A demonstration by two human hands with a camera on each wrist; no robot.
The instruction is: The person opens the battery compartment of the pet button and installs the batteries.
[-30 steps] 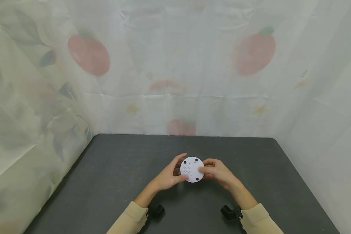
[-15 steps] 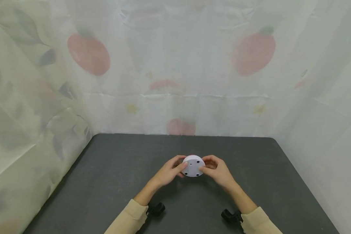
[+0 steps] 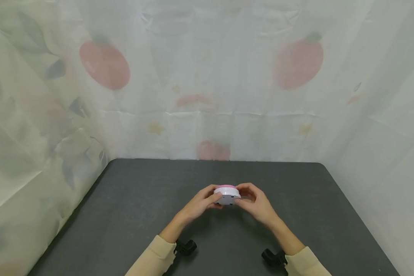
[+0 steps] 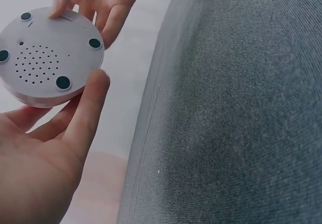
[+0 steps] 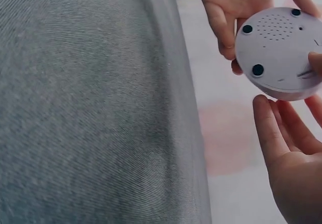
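Note:
A round white device [image 3: 227, 194] with a pink top is held up over the dark table by both hands. Its underside, with dark rubber feet and a patch of small speaker holes, faces the wrist cameras, as on the device [image 4: 50, 58] in the left wrist view. My left hand [image 3: 197, 204] grips its left side, thumb on the bottom edge and fingers behind. From the other side my right hand [image 3: 260, 206] pinches it, thumb laid on the underside and fingers at the rim. Most of the pink top is hidden.
The dark grey table [image 3: 141, 199] has rounded far corners. A pale curtain [image 3: 207, 76] printed with fruit hangs behind it, and further curtain lines the left and right sides. A black wrist camera [image 3: 187, 247] sits beside the left cuff, another beside the right.
Both hands have tipped the device, so its underside, first facing the head camera, now slants downward and the pink top edge shows. The left thumb has moved up along the rim.

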